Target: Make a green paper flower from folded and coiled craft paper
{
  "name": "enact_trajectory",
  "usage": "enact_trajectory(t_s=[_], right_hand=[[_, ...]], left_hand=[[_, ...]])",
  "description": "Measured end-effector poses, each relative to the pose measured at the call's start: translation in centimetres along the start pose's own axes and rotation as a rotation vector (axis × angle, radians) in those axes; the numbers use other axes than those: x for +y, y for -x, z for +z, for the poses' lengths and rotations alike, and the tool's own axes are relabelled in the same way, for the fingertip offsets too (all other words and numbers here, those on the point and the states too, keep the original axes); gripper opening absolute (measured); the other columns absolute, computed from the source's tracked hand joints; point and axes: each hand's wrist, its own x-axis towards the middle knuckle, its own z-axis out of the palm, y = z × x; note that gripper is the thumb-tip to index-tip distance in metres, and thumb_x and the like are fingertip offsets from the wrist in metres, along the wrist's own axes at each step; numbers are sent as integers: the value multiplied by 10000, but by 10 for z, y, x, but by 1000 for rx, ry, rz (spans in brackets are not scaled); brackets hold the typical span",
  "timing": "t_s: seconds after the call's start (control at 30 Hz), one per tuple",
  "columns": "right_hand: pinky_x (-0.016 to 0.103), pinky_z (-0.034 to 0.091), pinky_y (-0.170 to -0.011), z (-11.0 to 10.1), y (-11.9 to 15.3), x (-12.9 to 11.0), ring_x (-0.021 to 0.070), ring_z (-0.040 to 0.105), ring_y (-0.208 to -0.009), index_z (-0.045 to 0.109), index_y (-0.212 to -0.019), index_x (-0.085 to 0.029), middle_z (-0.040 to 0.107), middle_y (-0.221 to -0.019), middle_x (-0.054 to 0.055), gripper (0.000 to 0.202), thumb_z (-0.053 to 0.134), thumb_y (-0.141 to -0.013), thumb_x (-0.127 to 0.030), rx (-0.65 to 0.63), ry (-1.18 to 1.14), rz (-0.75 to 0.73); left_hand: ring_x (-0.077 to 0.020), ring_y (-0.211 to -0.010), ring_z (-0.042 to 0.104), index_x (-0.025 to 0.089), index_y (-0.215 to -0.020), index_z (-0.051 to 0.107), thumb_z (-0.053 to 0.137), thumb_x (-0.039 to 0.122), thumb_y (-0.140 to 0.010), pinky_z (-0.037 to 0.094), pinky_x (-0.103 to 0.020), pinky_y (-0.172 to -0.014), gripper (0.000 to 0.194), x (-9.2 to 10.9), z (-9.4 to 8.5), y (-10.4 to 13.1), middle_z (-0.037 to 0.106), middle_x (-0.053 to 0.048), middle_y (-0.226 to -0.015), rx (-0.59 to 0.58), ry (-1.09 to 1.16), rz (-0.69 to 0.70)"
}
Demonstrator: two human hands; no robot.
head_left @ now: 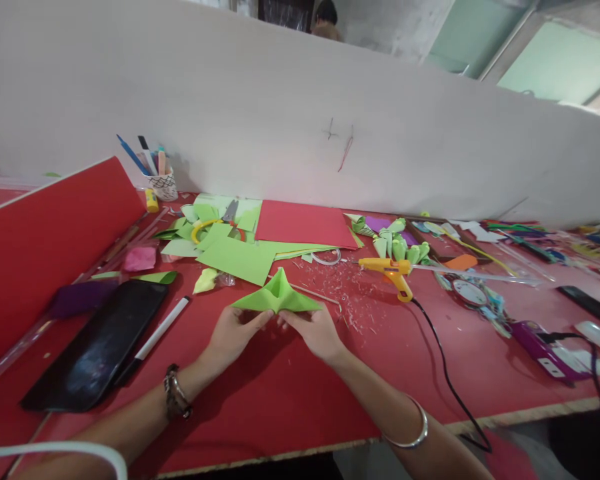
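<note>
A folded piece of green paper [278, 297] is held up over the red tabletop, its middle opened into a peaked pocket and its two points spread sideways. My left hand [237, 333] pinches its lower left side between thumb and fingers. On the lower right side, my right hand [313, 330] grips it the same way, the thumbs close together at the centre. Just behind the fold lie a flat light-green sheet [237, 259] and a crumpled yellow-green piece [206, 281].
A yellow glue gun [393, 273] with a black cord lies at right, near paper scraps. Scissors [230, 212], red sheets [305, 225] and rolled green pieces [400, 247] are at the back. A black phone [100, 347] and a marker [155, 337] lie left. A purple power strip [545, 350] stands right.
</note>
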Motion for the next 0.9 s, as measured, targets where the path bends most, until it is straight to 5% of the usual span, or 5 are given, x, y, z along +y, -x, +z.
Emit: enact_trajectory(t_s=[0.13,0.37,0.53,0.9], right_hand=[[268,480,-544,0,1,-1,136,559,-532,605,-648,-177,602,-578,-1,146,605,-672,-321,-33,62,-35],[240,427,-575,-6,4,-6,129,530,-589,623,-662,-184,611,-633,-6,119,572,-723,-273,-112,458,-237],[230,420,-562,-6,5,-7,121,521,-574,614,-645,-184,593,-604,-13,132,554,-735,-261,-183,428,-225],[232,426,-597,-3,7,-4,136,548,-621,609,-699,-164,597,-654,-10,153,574,-722,-311,-235,354,-184]], left_hand=[[-160,-652,599,139,-697,641,546,297,-727,467,-253,-638,187,5,-5,0,680,-32,-704,6,-82,90],[-179,-763,594,182,-771,661,557,280,-731,448,-291,-736,148,6,-19,-4,681,-42,-830,-154,-257,197],[-167,-742,582,191,-797,653,528,278,-760,439,-282,-720,156,3,-20,-2,674,-40,-819,-224,-275,225],[-131,-608,520,142,-667,576,516,280,-747,419,-239,-583,170,4,-11,1,583,-20,-653,-36,-347,263]])
